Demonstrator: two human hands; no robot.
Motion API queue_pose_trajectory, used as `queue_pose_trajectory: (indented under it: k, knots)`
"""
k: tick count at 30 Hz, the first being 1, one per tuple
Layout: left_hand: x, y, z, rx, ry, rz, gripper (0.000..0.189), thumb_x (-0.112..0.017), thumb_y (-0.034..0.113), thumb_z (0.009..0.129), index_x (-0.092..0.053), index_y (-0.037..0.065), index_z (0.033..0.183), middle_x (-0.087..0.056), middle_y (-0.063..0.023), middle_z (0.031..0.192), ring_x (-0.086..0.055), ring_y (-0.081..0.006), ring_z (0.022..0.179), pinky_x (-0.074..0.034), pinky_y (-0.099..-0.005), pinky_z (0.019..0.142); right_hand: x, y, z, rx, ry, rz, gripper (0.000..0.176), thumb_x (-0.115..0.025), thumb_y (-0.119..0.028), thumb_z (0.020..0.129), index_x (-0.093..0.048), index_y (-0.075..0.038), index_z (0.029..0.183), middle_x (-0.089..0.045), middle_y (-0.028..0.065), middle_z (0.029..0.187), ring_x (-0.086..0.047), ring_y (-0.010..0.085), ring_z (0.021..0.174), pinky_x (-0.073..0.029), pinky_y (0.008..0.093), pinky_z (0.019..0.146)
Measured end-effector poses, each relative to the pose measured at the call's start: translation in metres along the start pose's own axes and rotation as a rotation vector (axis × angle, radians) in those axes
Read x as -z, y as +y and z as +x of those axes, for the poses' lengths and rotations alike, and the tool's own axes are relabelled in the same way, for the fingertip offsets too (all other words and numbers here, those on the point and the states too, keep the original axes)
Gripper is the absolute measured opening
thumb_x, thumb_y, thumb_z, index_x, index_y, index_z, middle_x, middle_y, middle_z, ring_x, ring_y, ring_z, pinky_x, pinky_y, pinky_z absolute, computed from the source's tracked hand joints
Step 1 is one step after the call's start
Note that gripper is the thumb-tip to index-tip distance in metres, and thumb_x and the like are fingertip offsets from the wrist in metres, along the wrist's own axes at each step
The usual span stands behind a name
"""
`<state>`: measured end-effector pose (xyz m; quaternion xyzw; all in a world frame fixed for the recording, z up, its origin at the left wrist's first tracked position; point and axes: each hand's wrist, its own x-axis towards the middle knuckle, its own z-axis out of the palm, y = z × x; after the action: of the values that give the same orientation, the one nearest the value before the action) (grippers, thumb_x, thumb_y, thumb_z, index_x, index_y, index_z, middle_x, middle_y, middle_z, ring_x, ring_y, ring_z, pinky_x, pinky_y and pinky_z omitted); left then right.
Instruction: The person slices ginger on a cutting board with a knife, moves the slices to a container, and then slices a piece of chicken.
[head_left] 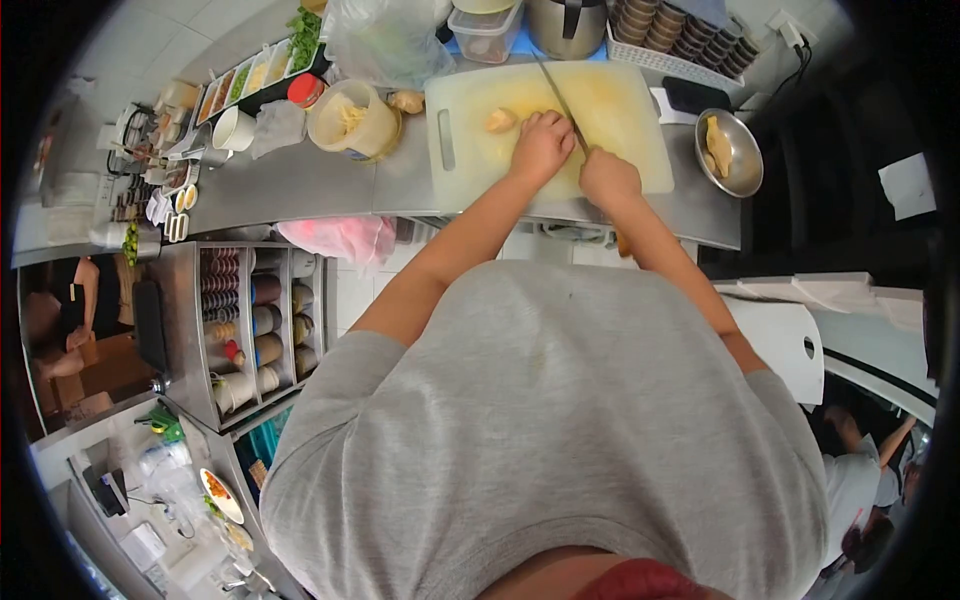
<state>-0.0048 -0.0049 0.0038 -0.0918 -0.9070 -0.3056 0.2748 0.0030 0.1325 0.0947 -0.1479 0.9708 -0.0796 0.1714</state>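
Head view: brushed-steel counter (290, 190) bears pale yellow-green plastic cutting board (640, 100). Left of board, translucent round plastic tub (378, 138) holding pale slices; right, shiny round metal bowl (742, 165) holding yellowish pieces. Long-bladed knife (564, 98) slants over board, right hand (609, 178) closed round handle. Left hand (543, 146), fingers curled, beside blade; hold beneath hidden. Hands near, apart. Pale yellow root-like chunk (500, 121) on board, just beside left hand.

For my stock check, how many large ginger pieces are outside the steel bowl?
2 in view: one piece on the cutting board beside the left hand, another piece on the counter beside the plastic tub. More may be hidden under that hand.
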Motion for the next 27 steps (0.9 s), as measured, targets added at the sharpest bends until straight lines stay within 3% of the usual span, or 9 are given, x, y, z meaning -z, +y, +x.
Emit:
queue_pose_trajectory:
  k: [5, 11, 17, 20, 23, 27]
  knots:
    - [0.007, 0.003, 0.002, -0.054, 0.135, -0.052, 0.007, -0.063, 0.013, 0.077, -0.064, 0.007, 0.081, -0.060, -0.0082, 0.090, -0.053, -0.0312, 0.086, -0.042, -0.0411, 0.078, -0.013, 0.004, 0.013, -0.005, 0.047, 0.073, 0.028, -0.047, -0.015, 0.084, -0.064, -0.003, 0.103, -0.067, 0.0201, 0.100, -0.066, 0.0332, 0.093, -0.051, 0.0420, 0.081]
    - [0.003, -0.003, -0.002, -0.038, -0.006, -0.084, 0.006, -0.063, 0.010, 0.076, -0.065, 0.008, 0.082, -0.061, -0.0077, 0.091, -0.054, -0.0314, 0.086, -0.043, -0.0414, 0.078, 0.014, -0.002, 0.004, -0.022, -0.062, 0.007, 0.027, -0.047, -0.014, 0.084, -0.066, -0.004, 0.101, -0.068, 0.0184, 0.102, -0.066, 0.0325, 0.095, -0.051, 0.0412, 0.082]
    - [0.007, 0.003, -0.003, -0.053, 0.037, -0.073, 0.009, -0.064, 0.010, 0.076, -0.065, 0.008, 0.085, -0.062, -0.0081, 0.090, -0.054, -0.0317, 0.085, -0.044, -0.0409, 0.078, -0.004, -0.004, 0.007, -0.023, 0.005, 0.017, 0.028, -0.047, -0.015, 0.085, -0.068, -0.005, 0.100, -0.068, 0.0182, 0.103, -0.066, 0.0317, 0.095, -0.052, 0.0409, 0.080]
    - [0.009, 0.002, -0.003, -0.041, -0.020, -0.066, 0.008, -0.063, 0.010, 0.076, -0.065, 0.007, 0.084, -0.062, -0.0082, 0.090, -0.054, -0.0317, 0.086, -0.044, -0.0408, 0.079, 0.016, -0.007, 0.002, -0.032, -0.078, -0.032, 0.028, -0.046, -0.015, 0.086, -0.067, -0.004, 0.101, -0.067, 0.0189, 0.102, -0.066, 0.0318, 0.095, -0.052, 0.0410, 0.079]
    - [0.007, 0.002, -0.003, -0.033, -0.007, -0.027, 0.007, -0.063, 0.010, 0.077, -0.064, 0.007, 0.083, -0.061, -0.0083, 0.088, -0.054, -0.0315, 0.086, -0.044, -0.0407, 0.079, -0.014, -0.005, 0.003, -0.039, 0.050, 0.012, 0.029, -0.046, -0.015, 0.086, -0.066, -0.003, 0.102, -0.067, 0.0195, 0.104, -0.066, 0.0319, 0.097, -0.052, 0.0414, 0.080]
    - [0.009, 0.002, 0.000, -0.042, 0.005, -0.045, 0.007, -0.062, 0.010, 0.077, -0.064, 0.006, 0.083, -0.060, -0.0090, 0.087, -0.054, -0.0313, 0.085, -0.044, -0.0409, 0.079, 0.010, -0.006, 0.006, -0.016, -0.061, 0.000, 0.029, -0.045, -0.016, 0.086, -0.064, -0.002, 0.103, -0.067, 0.0205, 0.103, -0.066, 0.0330, 0.096, -0.051, 0.0424, 0.082]
